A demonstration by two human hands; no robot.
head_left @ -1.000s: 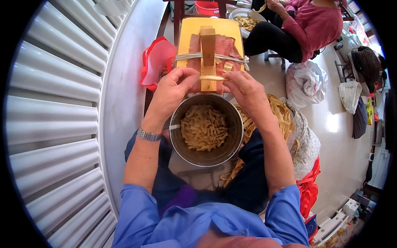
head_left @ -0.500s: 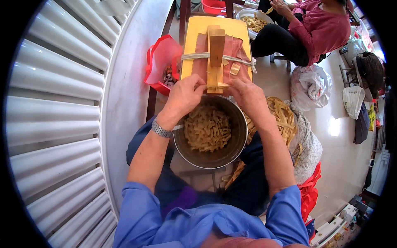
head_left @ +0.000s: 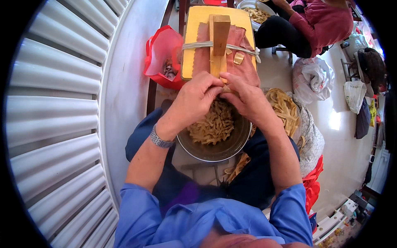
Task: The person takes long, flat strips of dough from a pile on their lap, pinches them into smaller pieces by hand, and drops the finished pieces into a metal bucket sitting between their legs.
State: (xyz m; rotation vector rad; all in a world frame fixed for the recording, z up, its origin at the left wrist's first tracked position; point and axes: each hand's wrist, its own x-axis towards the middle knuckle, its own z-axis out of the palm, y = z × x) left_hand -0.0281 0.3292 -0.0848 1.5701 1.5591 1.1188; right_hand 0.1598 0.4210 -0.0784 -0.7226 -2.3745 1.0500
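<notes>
My left hand (head_left: 193,98) and my right hand (head_left: 250,101) meet at the near end of a wooden stand (head_left: 221,36). Thumbs and fingers of both are pinched on a small tan strip (head_left: 226,88), most of it covered by the fingers. Below them a round metal pot (head_left: 215,156) rests between my legs, holding many small twisted tan pieces (head_left: 211,128). White cord (head_left: 194,45) ties the stand across a yellow board (head_left: 197,18), over a reddish cloth (head_left: 202,58). A pale cut piece (head_left: 238,58) lies on that cloth.
A red container (head_left: 163,51) stands left of the board. On the right are a heap of long tan strips (head_left: 283,109), a white plastic bag (head_left: 313,78) and a seated person (head_left: 318,27) beside a bowl of similar pieces (head_left: 257,14). A white slatted radiator (head_left: 58,120) runs along the left.
Both hands have come closer together and moved slightly down off the stand's near end, over the pot. The strip stretched between them is now bunched at the fingertips. The view has shifted slightly.
</notes>
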